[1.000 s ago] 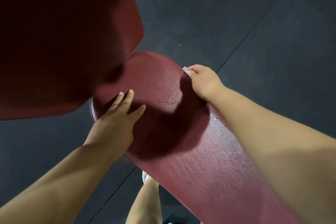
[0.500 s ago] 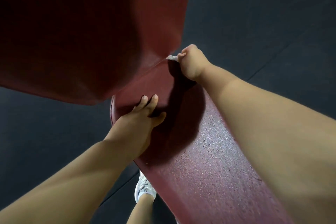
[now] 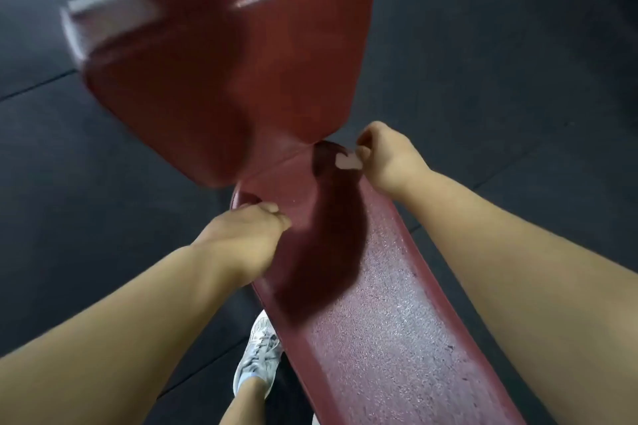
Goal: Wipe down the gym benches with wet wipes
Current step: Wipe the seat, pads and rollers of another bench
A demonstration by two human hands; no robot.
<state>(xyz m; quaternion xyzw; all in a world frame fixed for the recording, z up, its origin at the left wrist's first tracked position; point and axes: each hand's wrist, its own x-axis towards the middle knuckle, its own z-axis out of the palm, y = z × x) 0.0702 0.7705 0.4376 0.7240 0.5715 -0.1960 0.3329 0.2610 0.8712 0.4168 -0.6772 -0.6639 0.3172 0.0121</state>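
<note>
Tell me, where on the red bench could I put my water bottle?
The long dark red padded bench seat is bare from the arms' shadow toward you. It's crowded at the far end: left hand, right hand pinching the white wipe.

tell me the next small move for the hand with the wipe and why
Probably press the wet wipe, pinched in the right hand, back onto the long bench pad near the gap below the raised pad and stroke toward the body. The wipe looks lifted just off the surface, and the left hand rests on the pad's left edge.
</note>
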